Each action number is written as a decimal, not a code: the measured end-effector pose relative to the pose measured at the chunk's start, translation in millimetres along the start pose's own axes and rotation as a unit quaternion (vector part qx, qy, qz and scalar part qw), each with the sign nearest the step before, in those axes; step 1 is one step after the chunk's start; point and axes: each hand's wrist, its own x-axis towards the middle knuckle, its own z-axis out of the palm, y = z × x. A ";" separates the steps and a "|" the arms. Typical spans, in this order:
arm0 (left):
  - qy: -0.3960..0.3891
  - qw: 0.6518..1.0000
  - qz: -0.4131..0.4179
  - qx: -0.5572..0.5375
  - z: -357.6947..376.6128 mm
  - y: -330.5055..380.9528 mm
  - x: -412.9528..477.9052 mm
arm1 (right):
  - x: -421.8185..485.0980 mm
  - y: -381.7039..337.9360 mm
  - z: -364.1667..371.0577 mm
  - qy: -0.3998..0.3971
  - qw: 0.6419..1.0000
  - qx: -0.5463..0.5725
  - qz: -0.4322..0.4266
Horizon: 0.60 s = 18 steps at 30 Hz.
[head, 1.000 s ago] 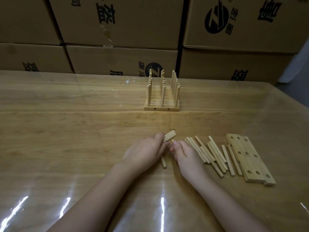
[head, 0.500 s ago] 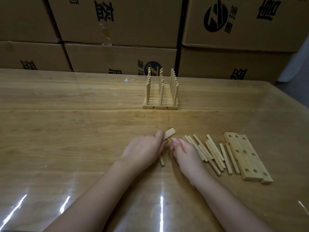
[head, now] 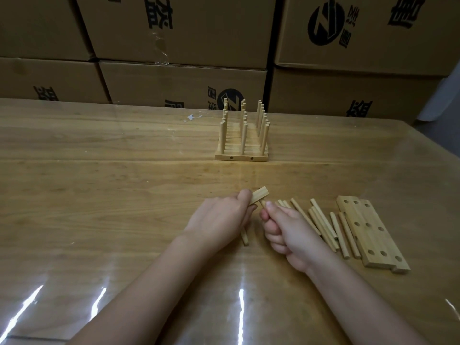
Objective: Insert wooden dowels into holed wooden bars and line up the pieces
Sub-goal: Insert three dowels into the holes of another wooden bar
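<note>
My left hand [head: 221, 221] grips a holed wooden bar [head: 260, 194], whose far end sticks out past my fingers. A dowel [head: 245, 238] set in that bar pokes out below the hand. My right hand [head: 286, 232] is curled round another dowel [head: 262, 202], its tip against the bar's underside. Several loose dowels [head: 323, 224] lie just right of my right hand. Flat holed bars [head: 371, 232] lie side by side beyond them. A finished row of bars with upright dowels [head: 242, 143] stands farther back at the table's middle.
The wooden table [head: 99, 195] has a glossy clear cover. Stacked cardboard boxes [head: 179, 33] line its far edge. The table's right corner [head: 423, 135] curves away toward the floor.
My right hand has curled tighter and drawn closer to the bar. The left hand and the bar have barely moved.
</note>
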 end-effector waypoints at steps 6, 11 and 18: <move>0.006 1.000 -0.025 -0.016 5.7 -1.5 -2.0 | 1.3 3.3 -0.4 -0.021 1.000 -0.001 -0.020; 0.032 0.991 -0.077 -0.102 -0.5 -9.9 -3.3 | 1.5 0.9 -3.2 0.006 0.997 -0.005 -0.073; 0.087 0.600 -0.296 -0.739 1.3 -27.5 10.3 | -1.2 8.9 -0.1 0.097 0.928 -0.261 -0.248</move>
